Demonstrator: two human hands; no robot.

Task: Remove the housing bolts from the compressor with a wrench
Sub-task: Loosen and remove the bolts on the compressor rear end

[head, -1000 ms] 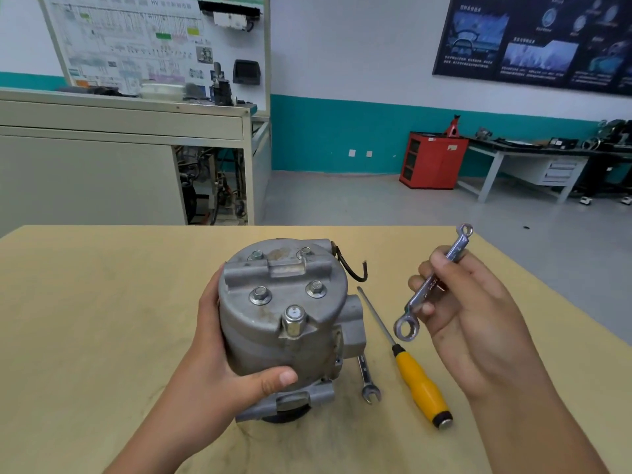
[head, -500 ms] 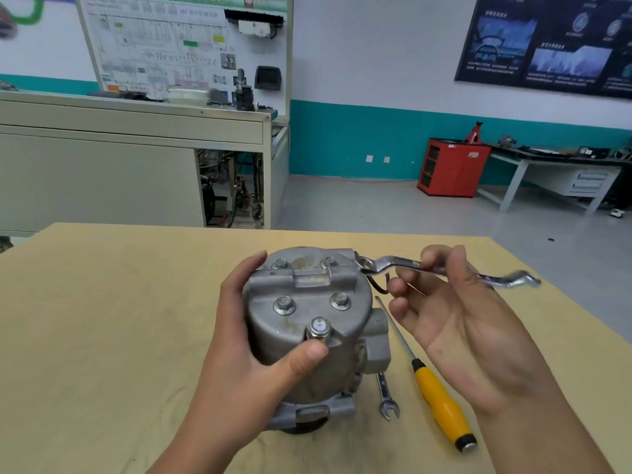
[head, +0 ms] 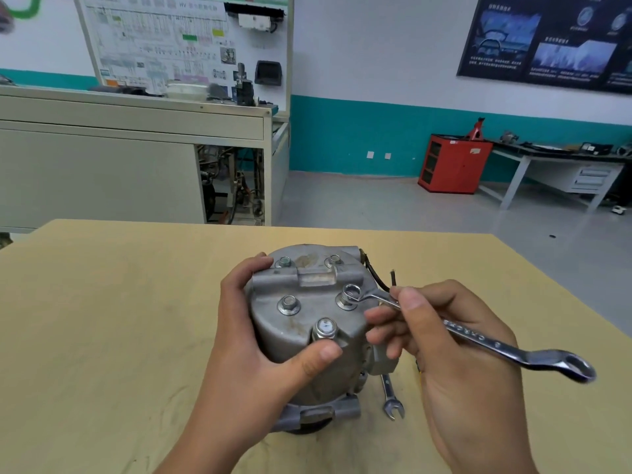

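A grey metal compressor (head: 307,319) stands upright on the wooden table (head: 102,319), with several hex bolts on its top housing. My left hand (head: 253,343) grips its left side, thumb across the front under the nearest bolt (head: 325,329). My right hand (head: 441,340) pinches a chrome double-ring wrench (head: 478,338) by its shaft. The wrench's small ring end sits on the right-hand bolt (head: 346,299). Another bolt (head: 289,304) is bare at the left.
A small open-end wrench (head: 391,398) lies on the table right of the compressor base, partly under my right hand. A short black wire (head: 379,278) sticks out behind the compressor. The table's far edge lies just beyond; cabinets and benches stand across the floor.
My right hand turned the wrench level and brought its ring end down onto the right-hand bolt. The yellow-handled screwdriver is now hidden behind my right hand. My left hand keeps its grip.
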